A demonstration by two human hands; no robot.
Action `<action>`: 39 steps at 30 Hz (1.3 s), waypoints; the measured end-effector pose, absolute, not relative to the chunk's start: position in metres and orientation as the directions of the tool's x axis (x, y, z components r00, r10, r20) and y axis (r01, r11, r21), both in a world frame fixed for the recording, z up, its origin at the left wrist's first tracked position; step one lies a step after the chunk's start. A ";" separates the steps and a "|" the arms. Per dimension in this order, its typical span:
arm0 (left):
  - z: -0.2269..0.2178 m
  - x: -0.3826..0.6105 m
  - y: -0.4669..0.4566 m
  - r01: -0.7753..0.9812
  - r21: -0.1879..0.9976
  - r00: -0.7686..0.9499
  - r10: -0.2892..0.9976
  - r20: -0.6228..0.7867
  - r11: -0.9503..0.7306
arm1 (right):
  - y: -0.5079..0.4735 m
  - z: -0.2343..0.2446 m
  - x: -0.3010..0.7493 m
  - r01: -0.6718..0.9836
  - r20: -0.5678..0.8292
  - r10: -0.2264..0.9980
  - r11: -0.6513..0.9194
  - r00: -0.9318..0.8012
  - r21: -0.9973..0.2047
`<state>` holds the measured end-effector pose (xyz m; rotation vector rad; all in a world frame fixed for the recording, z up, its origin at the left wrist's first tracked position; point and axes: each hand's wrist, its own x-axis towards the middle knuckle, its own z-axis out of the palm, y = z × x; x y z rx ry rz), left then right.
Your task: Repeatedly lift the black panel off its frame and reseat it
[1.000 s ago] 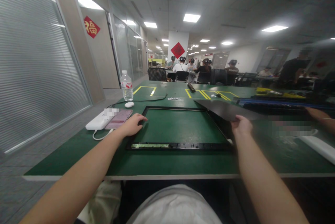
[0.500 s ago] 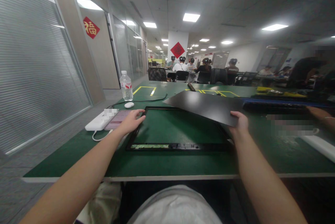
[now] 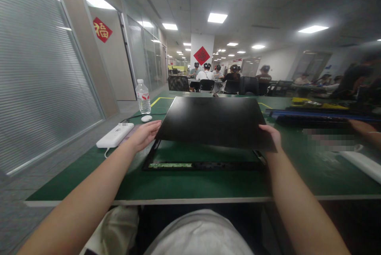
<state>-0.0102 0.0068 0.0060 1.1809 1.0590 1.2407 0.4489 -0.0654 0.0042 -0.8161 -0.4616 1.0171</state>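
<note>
A black flat panel (image 3: pixel 212 122) hangs level above a black rectangular frame (image 3: pixel 202 165) that lies on the green table (image 3: pixel 190 185). My right hand (image 3: pixel 271 135) grips the panel's near right corner. My left hand (image 3: pixel 145 134) is at the panel's near left corner, fingers stretched towards its edge and touching it. The frame's far side is hidden under the panel; its near bar carries a pale green strip.
A white power bank (image 3: pixel 114 136) with a cable, a white mouse (image 3: pixel 146 118) and a water bottle (image 3: pixel 143 97) stand to the left. Another person's forearm (image 3: pixel 364 130) reaches in at the right, near dark trays. People sit at tables behind.
My right hand has swung the black panel from the right to over the frame. My left hand has left the frame's corner and risen to meet the panel's left edge.
</note>
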 end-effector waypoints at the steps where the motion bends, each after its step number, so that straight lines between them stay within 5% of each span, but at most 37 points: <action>1: 0.008 -0.010 0.005 -0.130 0.991 0.059 0.997 0.040 -0.032 | -0.067 0.006 0.448 -0.570 -0.054 0.895 0.235 0.443 -0.787; 8: 0.017 -0.008 -0.005 -0.176 0.984 0.094 0.995 0.027 -0.010 | -0.072 0.006 0.446 -0.355 -0.036 0.970 0.054 0.240 -0.933; 19: 0.011 -0.010 -0.001 -0.189 0.965 0.051 0.979 0.196 -0.183 | -0.062 -0.010 0.444 -0.223 0.146 0.970 0.189 0.195 -0.956; 33: 0.007 -0.002 -0.008 -0.147 0.989 0.183 0.982 0.038 -0.011 | -0.059 -0.010 0.455 -0.162 -0.243 0.933 -0.205 0.264 -0.965; 39: 0.000 -0.003 -0.005 -0.108 0.993 0.178 0.984 -0.020 0.040 | -0.055 -0.015 0.460 -0.092 -0.252 0.940 -0.237 0.230 -0.967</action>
